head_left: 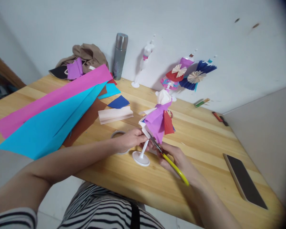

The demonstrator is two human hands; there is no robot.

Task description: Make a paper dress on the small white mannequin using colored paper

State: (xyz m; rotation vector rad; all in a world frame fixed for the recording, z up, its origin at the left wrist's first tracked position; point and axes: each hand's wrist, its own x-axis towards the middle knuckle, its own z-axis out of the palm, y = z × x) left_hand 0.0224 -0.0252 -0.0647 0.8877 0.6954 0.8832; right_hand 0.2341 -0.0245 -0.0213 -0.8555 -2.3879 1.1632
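Against a pale wall, a wooden table (205,156) carries coloured paper (45,121) at left. The left hand (132,139) pinches white paper at the hem of a paper-dressed doll (156,119) on its stand; scissors (173,167), blades at that hem, sit in the right hand's (175,152) closed fingers. Farther right lies a phone (244,181).

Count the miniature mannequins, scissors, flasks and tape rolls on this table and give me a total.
Miniature mannequins: 4
Scissors: 1
Flask: 1
Tape roll: 1
Total: 7
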